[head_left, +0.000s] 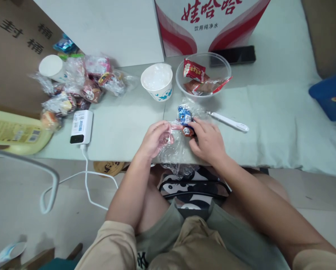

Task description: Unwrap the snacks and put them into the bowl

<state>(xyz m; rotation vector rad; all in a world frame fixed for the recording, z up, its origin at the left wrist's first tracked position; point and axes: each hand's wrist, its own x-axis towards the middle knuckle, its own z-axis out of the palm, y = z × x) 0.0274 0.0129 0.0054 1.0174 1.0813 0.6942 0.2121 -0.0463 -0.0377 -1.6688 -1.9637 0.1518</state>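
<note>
Close to the table's front edge, my left hand [156, 139] pinches a clear plastic bag [172, 150], which hangs partly over the edge. My right hand [209, 140] rests with bent fingers on small wrapped snack packets, one blue [184, 115] and one reddish-brown [187, 131], lying against the plastic. Whether its fingers grip a packet or only press on it is hard to make out. To the right of these lies a white utility knife [228, 122]. Just beyond the packets stands a clear plastic bowl [203, 95] with red and brown packets inside, beside a white paper cup [156, 84] holding crumpled clear plastic.
At the left lie a pile of wrapped snacks [92, 90], a second paper cup [51, 67], a white power bank [81, 125] with a cable, and a yellow jug [18, 131]. Behind the bowl are a black phone-like object [241, 55] and a red-and-white carton [210, 37].
</note>
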